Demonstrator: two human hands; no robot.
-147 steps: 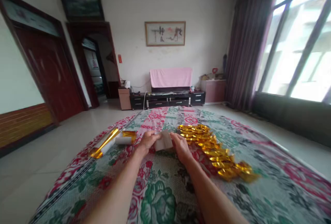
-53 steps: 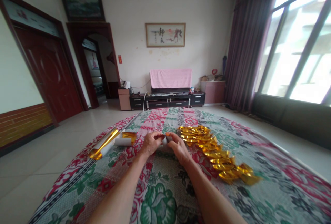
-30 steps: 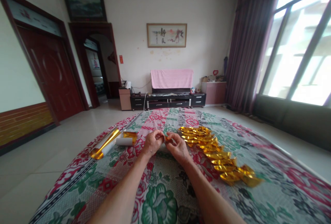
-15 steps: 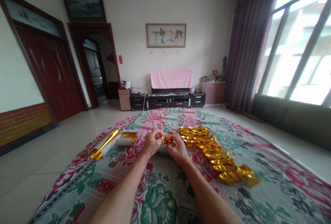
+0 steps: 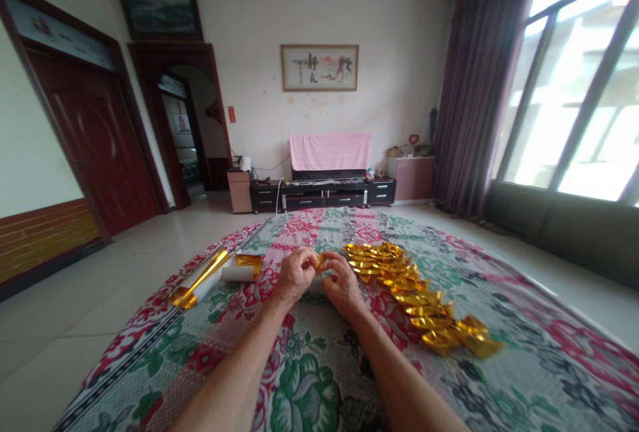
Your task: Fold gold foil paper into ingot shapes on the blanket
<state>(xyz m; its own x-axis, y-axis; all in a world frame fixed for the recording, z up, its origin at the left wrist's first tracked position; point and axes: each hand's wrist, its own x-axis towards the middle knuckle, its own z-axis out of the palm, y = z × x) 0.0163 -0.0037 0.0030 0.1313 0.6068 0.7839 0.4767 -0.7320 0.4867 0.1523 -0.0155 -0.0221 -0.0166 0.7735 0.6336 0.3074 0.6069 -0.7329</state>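
Between my two hands is a small piece of gold foil paper (image 5: 319, 261), mostly covered by the fingers. My left hand (image 5: 295, 273) pinches its left end with thumb and forefinger. My right hand (image 5: 343, 281) grips the other end at the fingertips, its thumb a little lower. Right of my hands, folded gold foil pieces (image 5: 419, 299) lie in a long overlapping row running toward the near right. To the left are curled sheets of gold foil paper (image 5: 239, 268) with white backs, one lying across another.
A flowered cloth (image 5: 307, 385) in red, green and grey covers the round surface under my hands. Beyond it stands a low black cabinet (image 5: 344, 200) with a pink cloth (image 5: 330, 152) above. A dark red door (image 5: 94, 132) is at left, a purple curtain (image 5: 466, 86) at right.
The gold foil piece between my hands has been turned or folded and shows less now. My right fingers have shifted slightly, with the thumb lower. The row and the curled sheets stay put.
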